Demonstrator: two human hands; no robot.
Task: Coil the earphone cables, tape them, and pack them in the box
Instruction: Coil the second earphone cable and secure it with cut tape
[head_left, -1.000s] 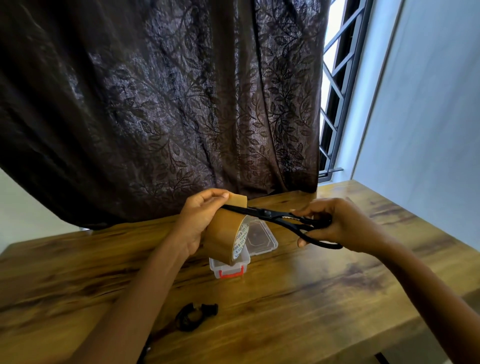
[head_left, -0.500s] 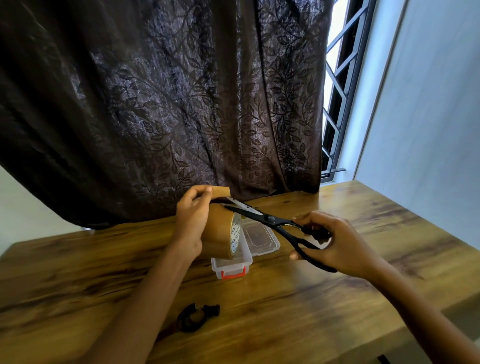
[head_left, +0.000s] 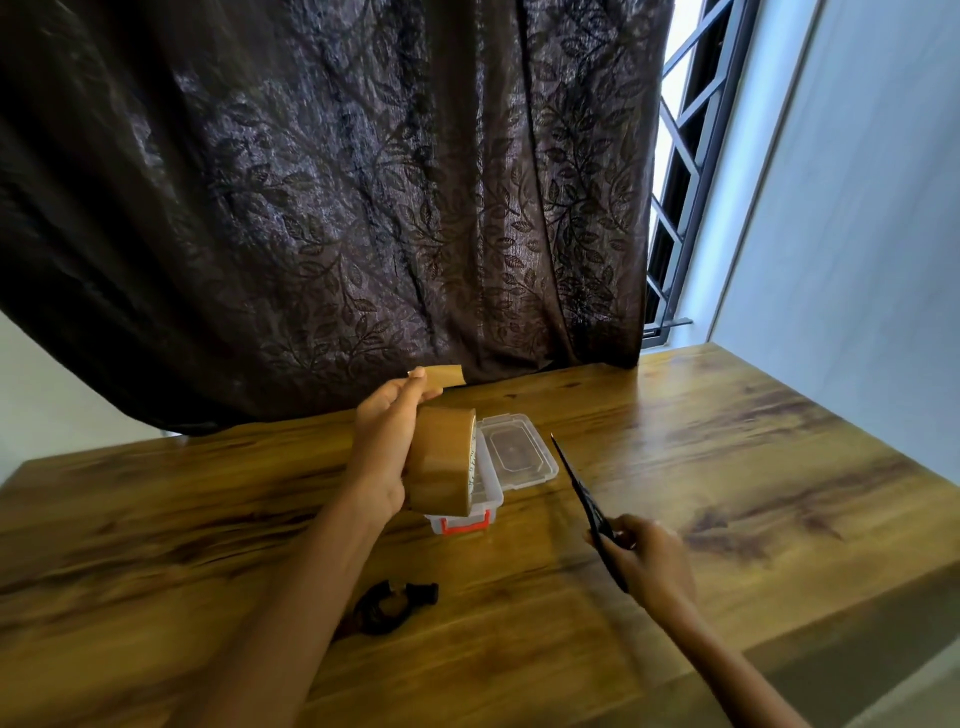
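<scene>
My left hand (head_left: 382, 447) holds a brown tape roll (head_left: 441, 460) above the table, with a short cut strip of tape (head_left: 441, 375) pinched at its fingertips. My right hand (head_left: 647, 561) grips black scissors (head_left: 584, 496), blades closed and pointing up toward the box, well to the right of the roll. A small clear plastic box (head_left: 488, 506) with a red latch sits open behind the roll, its lid (head_left: 517, 452) lying flat to the right. A coiled black earphone cable (head_left: 389, 605) lies on the table near my left forearm.
The wooden table (head_left: 727, 467) runs to a near edge at the lower right. A dark patterned curtain (head_left: 337, 208) hangs along the table's far side. A barred window (head_left: 685, 156) and a pale wall stand at the right.
The scissors have come away from the tape roll, down and to the right. A cut strip now stands free at my left fingertips. The view has tilted down slightly.
</scene>
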